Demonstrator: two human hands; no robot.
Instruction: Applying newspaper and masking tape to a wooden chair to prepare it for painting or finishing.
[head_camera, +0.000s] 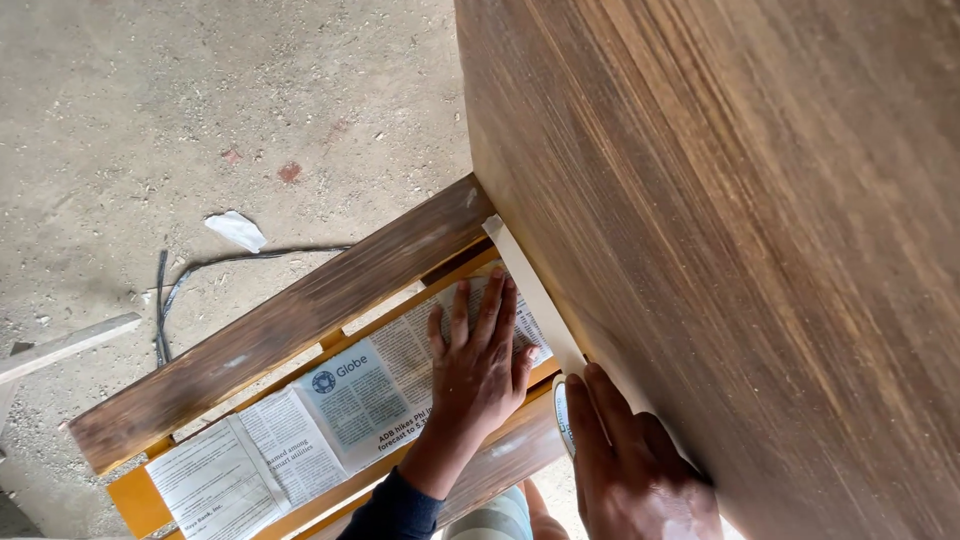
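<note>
My left hand (478, 372) lies flat, fingers spread, on sheets of newspaper (345, 405) that cover a slot in a brown and yellow wooden frame (270, 335). My right hand (632, 462) holds a roll of pale masking tape (563, 414), mostly hidden under the fingers. A strip of that tape (530, 290) runs from the roll up along the lower edge of a large brown wooden panel (740, 230), where it meets the newspaper.
The frame lies on a bare concrete floor (200, 110). On the floor to the left are a scrap of white paper (236, 230), black cords (190, 275) and a pale wooden board (65, 347). The panel fills the right half of the view.
</note>
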